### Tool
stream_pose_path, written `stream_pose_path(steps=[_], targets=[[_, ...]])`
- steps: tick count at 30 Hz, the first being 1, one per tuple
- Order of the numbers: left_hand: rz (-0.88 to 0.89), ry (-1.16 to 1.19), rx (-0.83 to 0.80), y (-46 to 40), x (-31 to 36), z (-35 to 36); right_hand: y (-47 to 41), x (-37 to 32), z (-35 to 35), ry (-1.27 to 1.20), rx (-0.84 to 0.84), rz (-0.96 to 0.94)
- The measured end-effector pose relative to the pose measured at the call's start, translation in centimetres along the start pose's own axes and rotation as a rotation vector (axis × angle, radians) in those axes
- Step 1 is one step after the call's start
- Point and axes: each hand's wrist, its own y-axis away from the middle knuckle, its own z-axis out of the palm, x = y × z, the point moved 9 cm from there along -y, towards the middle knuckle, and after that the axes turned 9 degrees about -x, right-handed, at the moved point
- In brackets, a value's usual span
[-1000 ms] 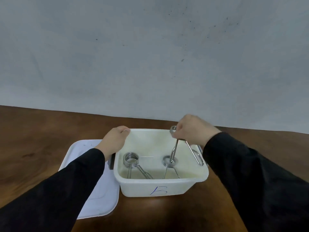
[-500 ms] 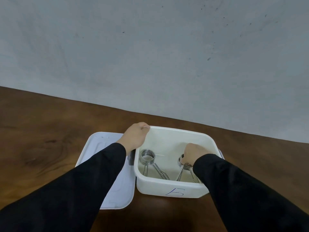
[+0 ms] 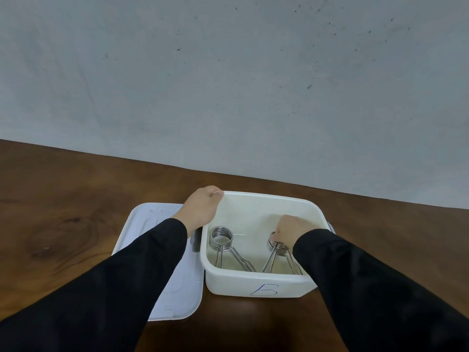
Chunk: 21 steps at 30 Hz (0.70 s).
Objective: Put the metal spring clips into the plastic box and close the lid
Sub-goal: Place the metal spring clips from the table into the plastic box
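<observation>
Wooden table (image 3: 76, 224), dark brown, carries everything; grey wall behind.

White plastic box (image 3: 261, 285), open, sits at centre near the front edge, with a blue handwritten mark on its front wall. Its lid (image 3: 152, 224) lies flat on the table just left of the box, touching or nearly touching its left side, partly under the left sleeve. Lid not yet on.

Left hand (image 3: 200, 212) rests on the box's far-left corner, fingers curled over the rim, apparently steadying it. How firmly it grips cannot be told.

Right hand (image 3: 291, 229) is down inside the box at the right, fingers curled over the coil of the right spring clip (image 3: 276, 255); they appear closed on it, though whether they grip or merely rest on it cannot be told. Only part of the coil shows below the hand, and the wire legs point toward the near wall.

Left spring clip (image 3: 222, 237) lies free on the box floor, coil toward the far side, legs toward the near wall, apart from the right-hand clip.

Contents: two clips confirmed; a third under the hand is possible but hidden. No clips visible on the table.

Judgement: step in hand is setting down the right clip. Next move calls for releasing it, withdrawing the hand, then lifting the lid across and pressing it square onto the rim.
</observation>
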Motion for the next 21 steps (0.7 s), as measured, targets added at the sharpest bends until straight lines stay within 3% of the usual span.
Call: stream_pose_path(steps=[3,6,11,14,17,21], targets=[[-0.007,0.012,-0.007,0.0,-0.1,0.1,0.3,-0.2,-0.6,0.037,-0.037,-0.027],[-0.015,0.014,-0.011,0.1,0.0,0.1,1.4,0.0,-2.5,0.020,0.036,-0.061],[-0.033,0.102,-0.029,0.9,0.3,0.0,7.1,-1.1,-8.7,-0.285,0.397,-0.233],[-0.058,0.146,0.171,2.4,-0.6,-2.5,13.5,-4.2,-10.5,-0.462,0.570,-0.435],[-0.046,0.113,0.360,5.9,-2.3,-4.9,20.2,-8.4,-8.3,-0.526,0.599,-0.682],[-0.044,-0.146,0.403,12.3,-5.6,-3.8,21.9,-12.6,1.2,-0.500,0.489,-0.848]])
